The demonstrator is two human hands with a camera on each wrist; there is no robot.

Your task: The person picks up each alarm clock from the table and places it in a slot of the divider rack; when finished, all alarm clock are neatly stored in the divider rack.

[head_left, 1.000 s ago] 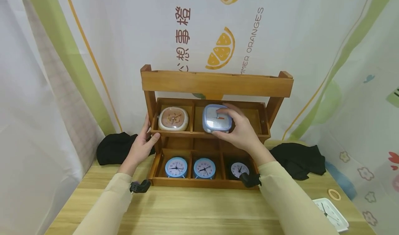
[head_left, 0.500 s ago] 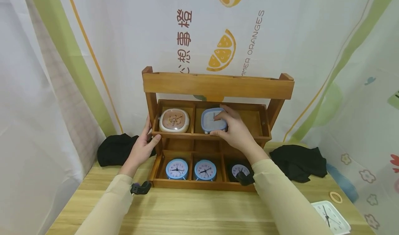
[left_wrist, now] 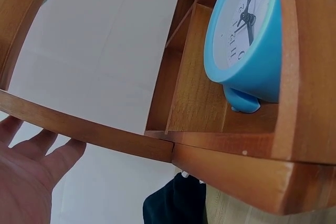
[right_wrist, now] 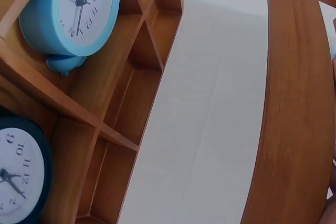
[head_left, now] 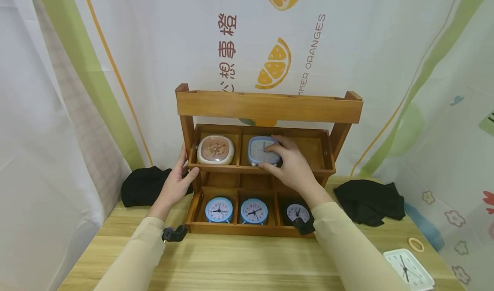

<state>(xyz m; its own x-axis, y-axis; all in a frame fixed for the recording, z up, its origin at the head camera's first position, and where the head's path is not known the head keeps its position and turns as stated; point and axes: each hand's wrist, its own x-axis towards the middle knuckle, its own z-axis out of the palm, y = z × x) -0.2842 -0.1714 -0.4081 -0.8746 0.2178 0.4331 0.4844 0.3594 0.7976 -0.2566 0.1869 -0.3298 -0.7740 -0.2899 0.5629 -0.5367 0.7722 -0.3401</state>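
In the head view, my right hand [head_left: 290, 162] holds a pale blue square alarm clock [head_left: 263, 150] by its right side, thumb at the lower edge and fingers over the top and face. That clock stands in the upper tier of a brown wooden shelf [head_left: 270, 106], right of a divider. My left hand [head_left: 178, 184] rests against the shelf's left side, thumb near the front edge. In the left wrist view, the straight fingers [left_wrist: 65, 158] of this hand touch the wood. A cream-rimmed clock with a pinkish face [head_left: 215, 149] sits in the upper left compartment.
Two round blue clocks, one left [head_left: 219, 210] and one middle [head_left: 254, 211], and a dark round clock [head_left: 297, 213] occupy the lower tier. Black cloths [head_left: 144, 186] lie beside the shelf. A white square clock [head_left: 409, 269] and a wooden ring [head_left: 416, 244] lie at the right.
The pale blue clock has moved slightly left and down into the upper tier, its face turning more upright, with my right hand following. My left hand stays at the shelf's side.
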